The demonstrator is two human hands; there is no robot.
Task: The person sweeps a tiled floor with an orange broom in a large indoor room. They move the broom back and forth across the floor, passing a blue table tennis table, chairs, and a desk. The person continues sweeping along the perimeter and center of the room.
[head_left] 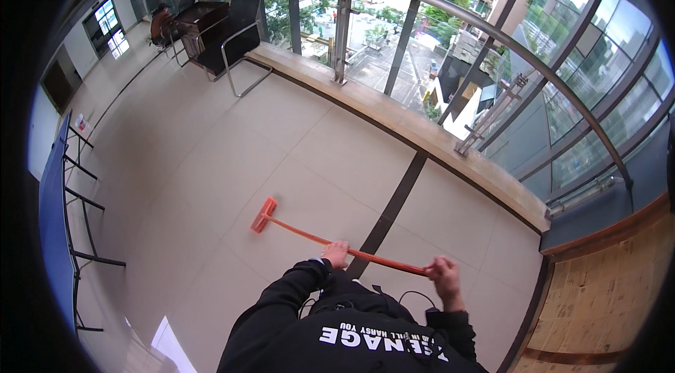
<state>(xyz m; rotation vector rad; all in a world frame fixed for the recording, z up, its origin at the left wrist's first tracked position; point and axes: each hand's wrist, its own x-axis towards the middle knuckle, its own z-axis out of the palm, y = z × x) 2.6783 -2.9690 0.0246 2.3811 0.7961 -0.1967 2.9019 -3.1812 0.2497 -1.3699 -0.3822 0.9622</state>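
Note:
A broom (302, 233) with a long orange-red handle slants across the floor in front of me. Its wide salmon-red head (264, 215) lies on the pale tiles, to the left of my body. Around the middle of the handle, my left hand (336, 253) is closed. My right hand (443, 278) grips the handle near its upper end, farther right and beside my body. Both arms wear black sleeves.
A glass wall with a curved metal handrail (450, 9) runs along a low stone ledge (401, 123). Black chairs (235, 35) and a dark desk (200, 13) stand far left. Blue panels on black legs (56, 211) line the left; a wooden board (590, 296) is at right.

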